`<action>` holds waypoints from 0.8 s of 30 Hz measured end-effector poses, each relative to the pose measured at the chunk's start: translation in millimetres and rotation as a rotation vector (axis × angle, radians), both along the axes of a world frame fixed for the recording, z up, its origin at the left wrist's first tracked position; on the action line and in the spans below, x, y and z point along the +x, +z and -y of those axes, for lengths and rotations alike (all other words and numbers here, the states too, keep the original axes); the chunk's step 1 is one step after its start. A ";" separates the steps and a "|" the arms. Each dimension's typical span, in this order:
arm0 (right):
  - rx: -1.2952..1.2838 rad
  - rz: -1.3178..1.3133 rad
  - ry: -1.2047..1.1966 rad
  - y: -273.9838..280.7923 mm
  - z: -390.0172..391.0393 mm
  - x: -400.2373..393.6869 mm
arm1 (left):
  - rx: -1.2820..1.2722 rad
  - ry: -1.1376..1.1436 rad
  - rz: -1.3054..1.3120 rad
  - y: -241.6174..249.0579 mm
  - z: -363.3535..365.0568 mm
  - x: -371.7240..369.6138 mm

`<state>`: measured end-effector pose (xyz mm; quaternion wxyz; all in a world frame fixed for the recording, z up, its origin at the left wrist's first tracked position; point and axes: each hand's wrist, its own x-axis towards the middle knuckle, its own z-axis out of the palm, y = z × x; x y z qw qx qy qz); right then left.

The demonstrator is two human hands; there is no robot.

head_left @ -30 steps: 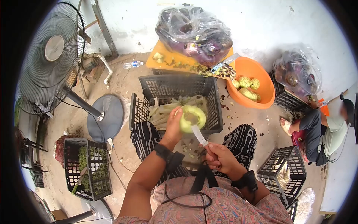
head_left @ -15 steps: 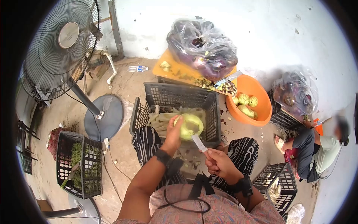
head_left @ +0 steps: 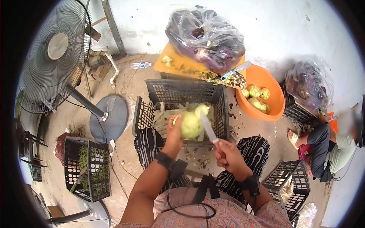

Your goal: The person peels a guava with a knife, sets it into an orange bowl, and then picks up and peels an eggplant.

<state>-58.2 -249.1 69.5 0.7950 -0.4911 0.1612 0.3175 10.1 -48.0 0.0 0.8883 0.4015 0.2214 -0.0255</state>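
Note:
My left hand [head_left: 175, 133] grips a large pale green, peeled vegetable [head_left: 189, 125] by its left side, above a black crate [head_left: 182, 91] that holds pale peelings [head_left: 162, 121]. Closed round its handle, my right hand [head_left: 229, 154] holds a knife [head_left: 208, 128]. The blade points up and away from me, against the vegetable's right side. At the blade's tip, a round pale piece [head_left: 202, 110] stands out from the vegetable's upper right; whether it is cut through I cannot tell.
Behind the crate, an orange board [head_left: 178, 68] bears a bag of purple vegetables [head_left: 207, 41]. An orange basin [head_left: 249, 109] holds peeled ones. A fan [head_left: 57, 46] and a crate of greens [head_left: 88, 167] stand left; a seated person [head_left: 323, 146] and another crate [head_left: 291, 182] are right.
The vegetable has turned in my left hand, and a round piece now shows at its top. The knife has moved up along its right side. The whole view has shifted slightly.

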 end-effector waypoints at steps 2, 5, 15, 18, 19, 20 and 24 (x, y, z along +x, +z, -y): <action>-0.091 0.026 -0.083 -9.5 4.3 8.4 | -0.022 -0.004 0.023 -8.3 -1.4 1.3; -0.312 0.236 -0.052 -17.6 8.7 10.4 | -0.066 -0.023 0.040 -10.6 -5.0 1.6; -1.262 1.379 0.122 -30.0 -2.5 -9.5 | -0.097 -0.062 0.047 -15.4 -6.2 4.7; -1.286 1.422 0.089 -31.1 -0.4 -6.4 | -0.015 -0.089 0.017 -11.5 -4.3 2.8; -1.287 1.419 0.089 -30.2 0.4 -6.1 | -0.015 -0.090 0.016 -10.3 -3.7 2.6; -1.305 1.411 0.110 -28.6 1.2 -5.9 | -0.007 -0.080 -0.001 -9.3 -3.3 2.4; -1.311 1.389 0.142 -31.6 2.2 -5.4 | 0.019 -0.060 -0.014 -5.4 -2.7 1.6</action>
